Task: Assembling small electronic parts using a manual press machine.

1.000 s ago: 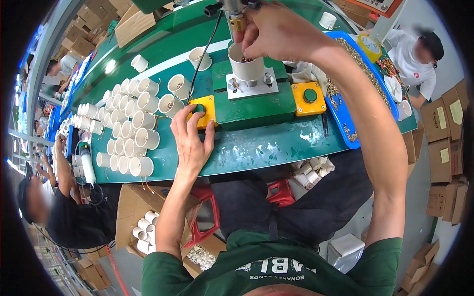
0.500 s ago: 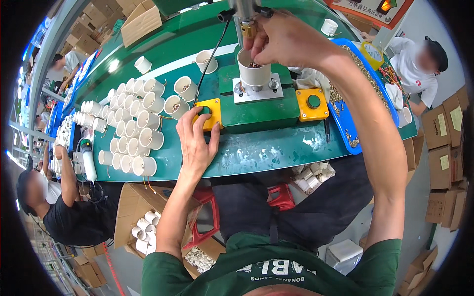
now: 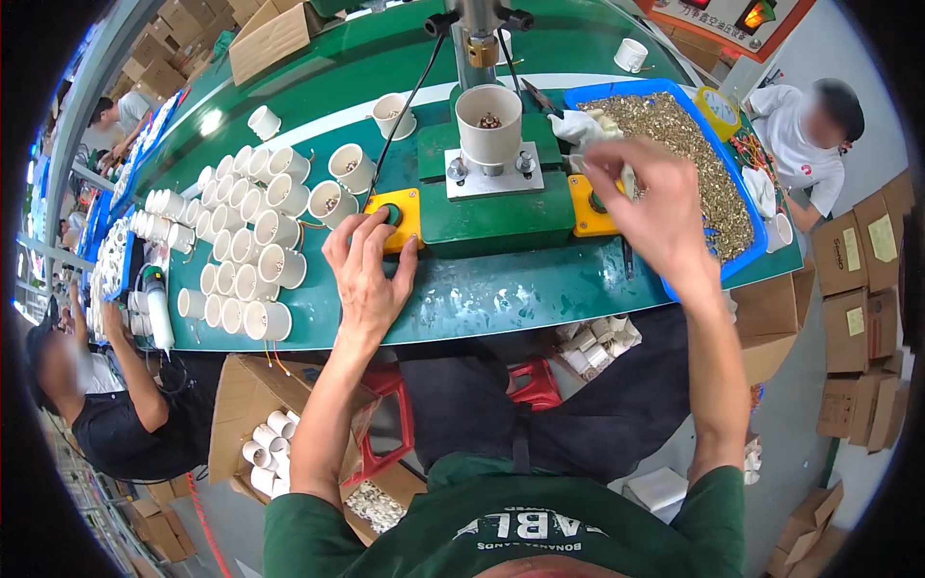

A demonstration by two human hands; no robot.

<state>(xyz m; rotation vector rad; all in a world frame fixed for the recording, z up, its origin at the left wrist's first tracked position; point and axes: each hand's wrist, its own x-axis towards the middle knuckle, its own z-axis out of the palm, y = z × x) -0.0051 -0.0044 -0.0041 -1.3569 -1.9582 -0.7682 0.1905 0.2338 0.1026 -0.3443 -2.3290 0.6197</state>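
A white plastic cup (image 3: 488,140) stands upright on the metal plate (image 3: 494,181) of a green press base (image 3: 496,220). Small brass-coloured pieces lie in its bottom. My left hand (image 3: 369,275) rests its spread fingers on the left yellow button box (image 3: 409,223), the fingertips close to its green button. Slightly blurred, my right hand (image 3: 657,207) hovers over the right yellow button box (image 3: 590,214) and partly hides its button. Its fingers are bent but apart from the thumb, and nothing shows between them. Above the cup is the press's brass-coloured tip (image 3: 483,50).
Many white cups (image 3: 252,246) with thin wires stand and lie at the left. A blue tray (image 3: 742,258) of small brass parts is at the right. A cardboard box (image 3: 236,409) of white cups sits below the table. Co-workers sit at both sides.
My right hand has left the cup and moved right and toward me, over the right button box. My left hand stays at the left box. The cup's inside is now uncovered.
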